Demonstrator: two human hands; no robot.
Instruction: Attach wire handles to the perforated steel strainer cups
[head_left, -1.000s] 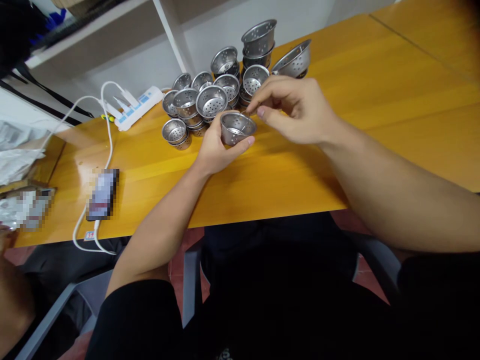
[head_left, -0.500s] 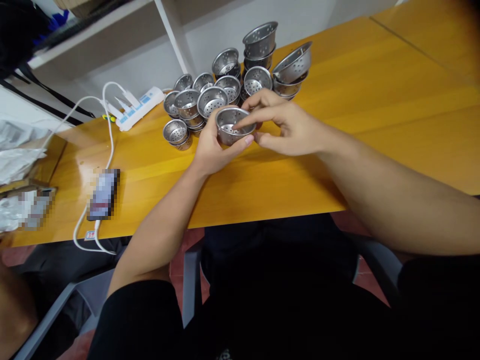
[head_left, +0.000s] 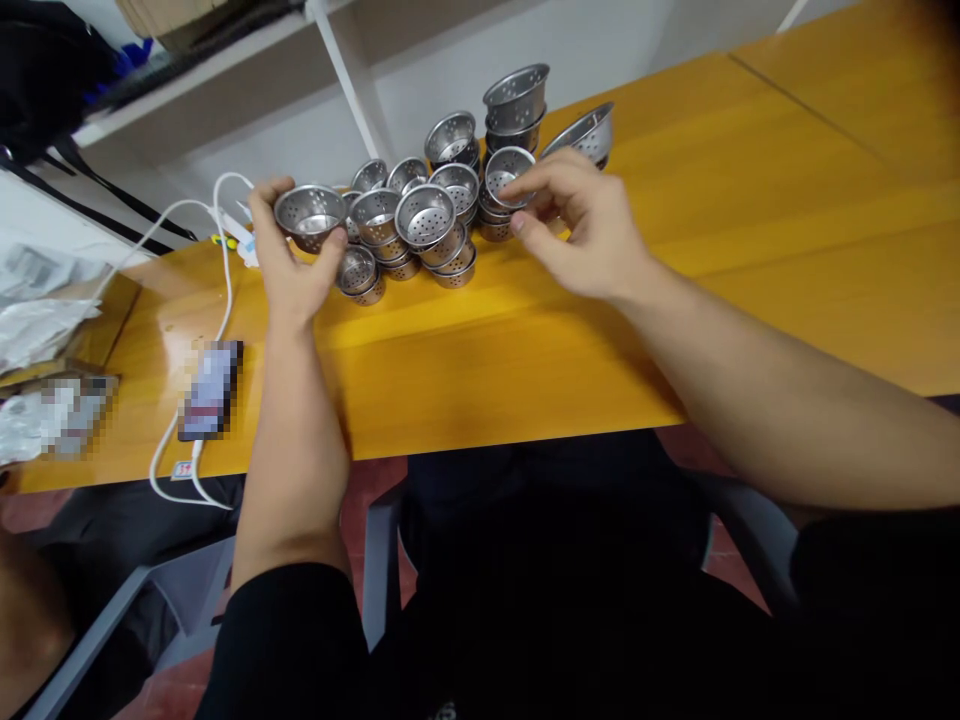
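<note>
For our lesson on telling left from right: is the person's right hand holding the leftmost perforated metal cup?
No, the left hand grips that cup, while the right hand is well apart from it.

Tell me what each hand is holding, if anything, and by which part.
The left hand grips a perforated metal cup by its outer sides. Whether the right hand holds anything cannot be told.

The left hand (head_left: pixel 286 278) holds a perforated metal strainer cup (head_left: pixel 310 222) by its sides, left of clustered stacks of similar cups (head_left: pixel 425 217) on the wooden table (head_left: pixel 765 260). The right hand (head_left: pixel 581 235), fingers bent, reaches over a stacked cup (head_left: pixel 511 172); contact is unclear. A phone (head_left: pixel 211 388) with a white cable (head_left: pixel 228 290) lies nearer the table's front edge.
</note>
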